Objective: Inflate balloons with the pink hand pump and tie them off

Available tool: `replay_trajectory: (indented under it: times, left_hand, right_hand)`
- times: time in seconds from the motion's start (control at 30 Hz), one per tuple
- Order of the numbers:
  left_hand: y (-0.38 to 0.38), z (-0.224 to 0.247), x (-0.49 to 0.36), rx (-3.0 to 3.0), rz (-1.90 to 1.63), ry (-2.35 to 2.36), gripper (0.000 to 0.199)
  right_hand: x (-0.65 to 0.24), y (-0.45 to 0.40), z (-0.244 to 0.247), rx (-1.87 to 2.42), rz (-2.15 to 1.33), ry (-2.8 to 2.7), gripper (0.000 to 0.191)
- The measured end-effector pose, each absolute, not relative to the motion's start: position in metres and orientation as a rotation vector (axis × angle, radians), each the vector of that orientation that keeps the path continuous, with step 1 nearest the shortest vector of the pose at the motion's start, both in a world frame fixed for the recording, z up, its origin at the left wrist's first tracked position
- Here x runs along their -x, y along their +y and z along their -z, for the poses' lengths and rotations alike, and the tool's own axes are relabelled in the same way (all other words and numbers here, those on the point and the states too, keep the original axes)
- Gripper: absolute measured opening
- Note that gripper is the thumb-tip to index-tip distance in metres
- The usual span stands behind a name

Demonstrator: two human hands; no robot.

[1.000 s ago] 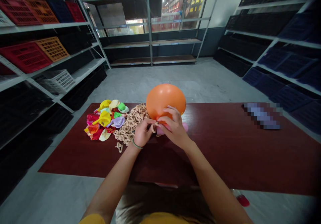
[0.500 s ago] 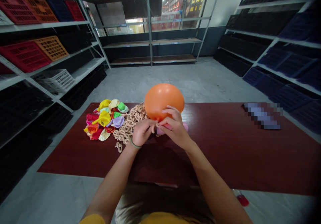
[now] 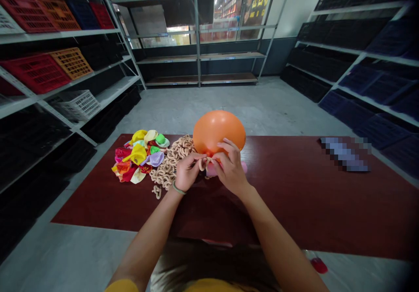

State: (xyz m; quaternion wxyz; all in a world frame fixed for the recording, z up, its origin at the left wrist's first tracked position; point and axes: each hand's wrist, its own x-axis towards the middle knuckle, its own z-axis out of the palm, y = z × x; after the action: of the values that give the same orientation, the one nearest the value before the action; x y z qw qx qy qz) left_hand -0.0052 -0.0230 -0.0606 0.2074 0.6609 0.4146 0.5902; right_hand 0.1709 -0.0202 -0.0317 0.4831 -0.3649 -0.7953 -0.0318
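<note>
An inflated orange balloon stands just above and beyond my hands, its neck pointing down toward my fingers. My left hand is closed, with thumb and forefinger pinching a beige cord-like loop by the neck. My right hand pinches the loop's other end, its upper fingers resting against the balloon. My fingertips hide part of the neck. Under my hands lies a pink object, mostly covered. To the left are a pile of similar beige loops and a heap of uninflated coloured balloons.
A dark red-brown table carries everything. At its right lies a pixelated flat item. Shelves with red crates and other crates stand left, dark crates right, and a metal rack behind. A red item lies below the table's front edge.
The balloon and both hands appear slightly further right, partly from a small camera shift. The beige loop now shows more clearly, stretched between my two hands at the balloon's neck.
</note>
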Motion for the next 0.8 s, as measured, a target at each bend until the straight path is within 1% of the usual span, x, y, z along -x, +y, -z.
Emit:
replay_trajectory:
  times: [0.13, 0.43, 0.6, 0.7, 0.8]
  left_hand:
    - [-0.022, 0.057, 0.005, -1.732, -1.663, 1.180, 0.016]
    - [-0.019, 0.056, 0.006, -1.686, -1.597, 1.253, 0.014]
    - [-0.019, 0.057, 0.005, -1.720, -1.525, 1.238, 0.016]
    - [-0.020, 0.057, 0.004, -1.727, -1.521, 1.247, 0.017]
    - [-0.021, 0.056, 0.005, -1.764, -1.493, 1.254, 0.017]
  right_hand:
    - [-0.171, -0.019, 0.034, 0.904, 0.149, -1.931, 0.010]
    - [-0.173, -0.009, 0.046, 0.936, 0.259, -1.945, 0.015]
    - [-0.176, -0.009, 0.048, 0.934, 0.242, -1.974, 0.012]
    - [-0.177, -0.009, 0.049, 0.941, 0.281, -2.010, 0.022]
    - [-0.178, -0.008, 0.050, 0.942, 0.333, -2.054, 0.022]
